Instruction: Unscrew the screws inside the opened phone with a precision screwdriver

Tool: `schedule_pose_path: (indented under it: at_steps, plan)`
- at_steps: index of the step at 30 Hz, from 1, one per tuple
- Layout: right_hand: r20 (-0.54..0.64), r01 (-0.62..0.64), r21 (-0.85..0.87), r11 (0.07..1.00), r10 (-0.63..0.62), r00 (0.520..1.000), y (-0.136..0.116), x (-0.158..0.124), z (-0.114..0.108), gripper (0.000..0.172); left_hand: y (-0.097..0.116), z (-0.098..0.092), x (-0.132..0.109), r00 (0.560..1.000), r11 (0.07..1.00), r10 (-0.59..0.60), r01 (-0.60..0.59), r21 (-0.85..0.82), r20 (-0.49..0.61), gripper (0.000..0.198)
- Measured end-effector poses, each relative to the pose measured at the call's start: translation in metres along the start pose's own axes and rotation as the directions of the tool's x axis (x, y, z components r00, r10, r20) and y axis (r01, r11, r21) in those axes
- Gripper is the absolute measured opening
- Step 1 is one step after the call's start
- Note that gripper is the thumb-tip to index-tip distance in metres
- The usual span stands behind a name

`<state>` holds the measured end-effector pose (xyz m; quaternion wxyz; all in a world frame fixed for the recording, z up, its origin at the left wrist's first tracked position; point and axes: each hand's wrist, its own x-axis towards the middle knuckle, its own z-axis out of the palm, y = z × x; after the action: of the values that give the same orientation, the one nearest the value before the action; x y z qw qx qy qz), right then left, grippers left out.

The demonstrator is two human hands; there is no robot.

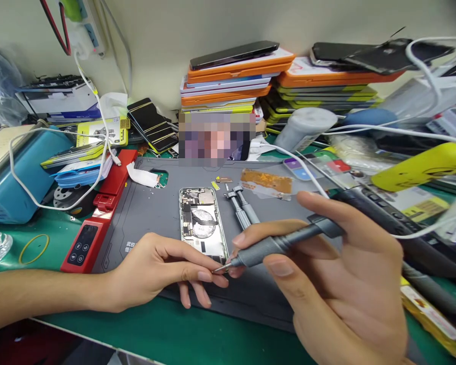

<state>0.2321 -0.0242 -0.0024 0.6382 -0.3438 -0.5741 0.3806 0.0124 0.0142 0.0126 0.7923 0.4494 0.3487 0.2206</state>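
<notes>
In the head view my right hand [338, 274] holds a grey screwdriver [266, 248], its shaft tilted down to the left. The tip of the screwdriver reaches the pinched thumb and fingers of my left hand [163, 268]. Whatever sits between those left fingertips is too small or hidden to name. Just behind both hands lies an opened phone [201, 220], its inner parts exposed and its lower end partly covered by my left hand. Two more grey screwdrivers [245, 208] lie side by side to the right of the phone.
A dark grey work mat [152, 203] lies under the phone. An orange-brown strip [266, 182] rests behind the screwdrivers. On the left are a red device [85, 248] and a blue machine [26, 182]. Stacked boxes [228, 76], a blurred screen [216, 139] and white cables [403, 129] crowd the back and right.
</notes>
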Motion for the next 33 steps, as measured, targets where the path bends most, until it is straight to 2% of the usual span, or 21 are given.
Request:
schedule_pose_path:
  at_steps: [8, 15, 20, 27, 33]
  plan:
    - [-0.016, -0.023, -0.016, 1.000, 0.023, 1.000, -0.0017, 0.0027, 0.0024, 0.054, -0.0007, 0.0001, 0.0008, 1.000, 1.000, 0.013, -0.013, 0.018, -0.020, 0.010]
    - [-0.039, -0.025, 0.011, 1.000, 0.026, 0.999, -0.0019, 0.0028, 0.0018, 0.052, -0.0004, 0.0005, -0.0017, 0.999, 0.998, 0.026, -0.027, 0.052, 0.021, 0.015]
    - [-0.068, -0.019, -0.043, 0.999, 0.016, 0.998, -0.0012, 0.0010, 0.0009, 0.052, -0.0007, 0.0002, 0.0000, 1.000, 0.999, 0.027, -0.028, 0.043, 0.014, 0.017]
    - [-0.038, 0.025, -0.147, 0.989, -0.030, 0.999, -0.0051, 0.0009, -0.0002, 0.061, 0.0009, 0.0007, -0.0011, 1.000, 0.998, 0.027, -0.028, 0.047, 0.014, 0.017]
    - [-0.020, -0.012, -0.062, 0.998, 0.011, 1.000, -0.0015, 0.0028, -0.0001, 0.054, -0.0003, 0.0012, -0.0009, 1.000, 0.998, 0.029, -0.030, 0.058, 0.007, 0.017]
